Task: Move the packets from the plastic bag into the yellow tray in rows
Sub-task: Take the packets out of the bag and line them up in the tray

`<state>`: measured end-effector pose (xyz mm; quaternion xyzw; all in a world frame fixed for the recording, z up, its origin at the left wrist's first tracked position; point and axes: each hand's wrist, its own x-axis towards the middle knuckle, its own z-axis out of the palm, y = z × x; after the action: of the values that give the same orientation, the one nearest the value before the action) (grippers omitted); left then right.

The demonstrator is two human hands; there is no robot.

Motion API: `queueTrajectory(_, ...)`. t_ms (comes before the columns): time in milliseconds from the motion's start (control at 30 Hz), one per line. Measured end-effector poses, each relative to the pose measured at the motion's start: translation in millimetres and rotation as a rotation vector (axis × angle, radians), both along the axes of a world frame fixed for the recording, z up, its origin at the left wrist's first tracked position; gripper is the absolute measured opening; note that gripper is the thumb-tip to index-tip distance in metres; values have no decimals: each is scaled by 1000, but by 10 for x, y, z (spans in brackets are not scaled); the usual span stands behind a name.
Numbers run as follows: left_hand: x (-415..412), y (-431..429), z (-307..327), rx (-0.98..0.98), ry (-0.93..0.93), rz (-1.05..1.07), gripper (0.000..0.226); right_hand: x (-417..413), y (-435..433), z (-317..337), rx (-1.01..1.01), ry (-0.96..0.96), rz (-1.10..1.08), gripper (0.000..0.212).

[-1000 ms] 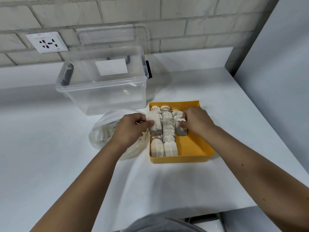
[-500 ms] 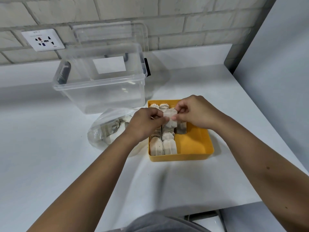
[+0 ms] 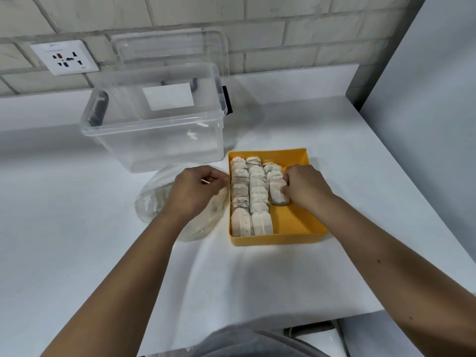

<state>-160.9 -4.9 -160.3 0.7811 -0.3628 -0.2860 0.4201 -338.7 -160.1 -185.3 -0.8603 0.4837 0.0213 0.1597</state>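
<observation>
The yellow tray (image 3: 296, 235) sits on the white table and holds several pale packets (image 3: 240, 191) in two full rows plus a shorter third row. My right hand (image 3: 304, 186) is inside the tray, fingers pinched on the nearest packet of the third row (image 3: 278, 194), which rests on the tray floor. The clear plastic bag (image 3: 154, 204) lies just left of the tray with a few packets inside. My left hand (image 3: 198, 189) hovers over the bag beside the tray's left wall, fingers curled with a thin pale thread showing at them.
An open clear storage bin (image 3: 154, 140) stands behind the bag, its lid (image 3: 170, 47) leaning on the brick wall. A wall socket (image 3: 64, 60) is at upper left. A grey panel (image 3: 425, 99) bounds the table on the right. The table's front edge is near my body.
Both hands held a packet together above the tray half a second ago. My right hand has lowered it into the third row; my left hand has pulled back left over the bag.
</observation>
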Motion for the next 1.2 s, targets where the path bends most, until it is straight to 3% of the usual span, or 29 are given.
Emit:
queueTrajectory(200,231,233,86,-7,-153,108,6,23,64,84,-119,-18,12,29)
queueTrajectory(300,408,377,78,-10,-325,167,5,114,182,229,-204,-144,85,35)
queueTrajectory(400,594,525,-28,25,-610,184,8,336,360,338,-76,-387,211,27)
queueTrajectory(500,630,630,-108,196,-750,159,13,663,590,306,130,-503,360,21)
queueTrajectory(633,587,617,-198,440,-801,107,27,1130,817,127,235,-412,595,25)
queueTrajectory(767,620,566,-216,580,-721,34,44,1398,839,-8,111,-132,736,57)
queueTrajectory(867,718,637,-159,467,-626,-2,63,1411,781,7,14,-23,740,95)
queueTrajectory(967,795,748,-118,266,-605,18,76,1334,721,151,-30,19,759,110)
queueTrajectory(1100,806,804,-167,151,-591,21,79,1323,734,219,10,63,753,107)
queueTrajectory(1200,797,808,-207,106,-570,0,80,1453,793,129,32,-74,732,80)
